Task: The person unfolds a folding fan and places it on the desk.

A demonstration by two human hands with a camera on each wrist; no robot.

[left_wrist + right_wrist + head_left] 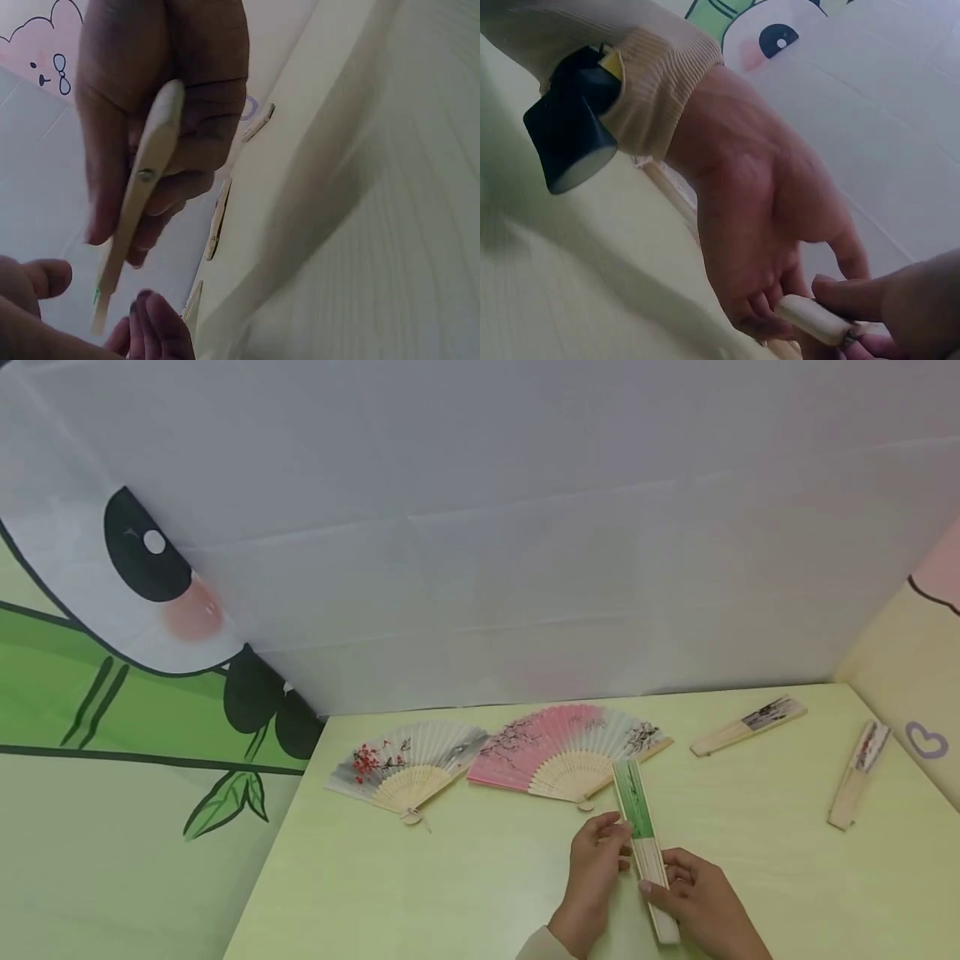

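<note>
A folded hand fan (645, 843) with green printed cloth and pale wooden ribs is held above the table, its green end pointing away. My right hand (701, 893) grips the lower wooden part between thumb and fingers. Beside the green part is my left hand (596, 864), its fingers loosely bent. In the left wrist view, the far end of the fan (142, 176) lies between the left thumb and the fingers (161, 330), which are not closed round it. The fan's riveted end (814, 319) shows in the right wrist view.
On the pale table (420, 893), a spread grey-white fan (408, 768) with red blossoms lies at the back left. A spread pink-and-white fan (555, 752) is beside it. Two folded fans (750, 727) lie toward the right. A white wall (525, 568) stands behind.
</note>
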